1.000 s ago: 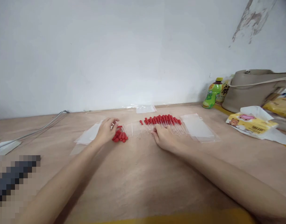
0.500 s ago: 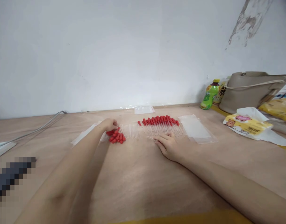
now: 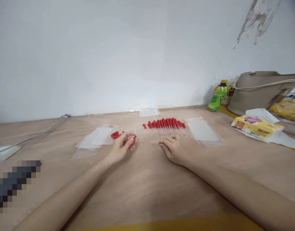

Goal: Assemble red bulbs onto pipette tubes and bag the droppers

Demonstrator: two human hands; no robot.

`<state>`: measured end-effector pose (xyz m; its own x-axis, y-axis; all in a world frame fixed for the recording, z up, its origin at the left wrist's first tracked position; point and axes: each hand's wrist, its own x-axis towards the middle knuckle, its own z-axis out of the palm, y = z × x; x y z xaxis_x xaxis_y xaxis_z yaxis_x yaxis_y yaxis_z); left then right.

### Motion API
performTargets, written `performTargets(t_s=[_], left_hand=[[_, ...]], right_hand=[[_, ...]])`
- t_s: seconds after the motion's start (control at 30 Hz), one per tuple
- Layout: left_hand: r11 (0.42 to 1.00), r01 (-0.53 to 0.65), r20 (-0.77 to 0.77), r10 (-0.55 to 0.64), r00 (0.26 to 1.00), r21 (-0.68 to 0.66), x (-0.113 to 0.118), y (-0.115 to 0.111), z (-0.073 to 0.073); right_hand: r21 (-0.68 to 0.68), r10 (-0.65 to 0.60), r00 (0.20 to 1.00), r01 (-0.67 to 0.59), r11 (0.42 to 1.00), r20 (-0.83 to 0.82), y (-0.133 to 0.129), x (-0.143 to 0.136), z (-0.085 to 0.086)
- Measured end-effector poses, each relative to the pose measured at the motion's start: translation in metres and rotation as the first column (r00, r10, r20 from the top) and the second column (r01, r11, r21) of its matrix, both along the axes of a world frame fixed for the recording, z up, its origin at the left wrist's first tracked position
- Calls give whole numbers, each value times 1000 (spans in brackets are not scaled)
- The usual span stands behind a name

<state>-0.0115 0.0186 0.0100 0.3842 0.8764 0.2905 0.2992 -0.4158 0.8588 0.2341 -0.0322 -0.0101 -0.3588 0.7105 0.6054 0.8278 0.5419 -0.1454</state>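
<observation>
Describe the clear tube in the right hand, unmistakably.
On the tabletop, find the right hand, nearer the camera than the red-bulbed droppers. The clear tube juts left from it, no red bulb showing; unlike the bare tubes farther left, it's held.

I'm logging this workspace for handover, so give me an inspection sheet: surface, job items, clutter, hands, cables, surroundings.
Surface: wood-toned tabletop, yellow along the near edge.
Job items: row of red-topped clear tubes; bare clear tubes; loose red bulbs; clear plastic bags on both sides.
Clutter: yellow tissue pack, green bottle, grey-brown bag; pixelated dark object, unidentifiable.
Hands: left hand pinches a red bulb; right hand holds a clear tube.
Cables: one grey cable, far left.
Surroundings: pale wall, worn patch upper right.
</observation>
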Motion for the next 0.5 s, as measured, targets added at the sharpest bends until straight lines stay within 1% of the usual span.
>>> performTargets(t_s=[0.07,0.17,0.3,0.5], left_hand=[[997,60,7,-60,998,-54,8,-15,-12],[992,117,-51,-119,992,-55,15,-22,-21],[992,126,-120,-125,985,3,16,-21,-21],[989,136,-171,-124,977,62,15,-23,-20]], right_hand=[[-8,23,1000,-22,1000,9,-1,-4,2],[-10,53,998,-53,999,45,-3,-9,4],[8,54,996,-55,998,69,-4,-11,5],[19,77,995,-79,997,70,-8,-13,9]])
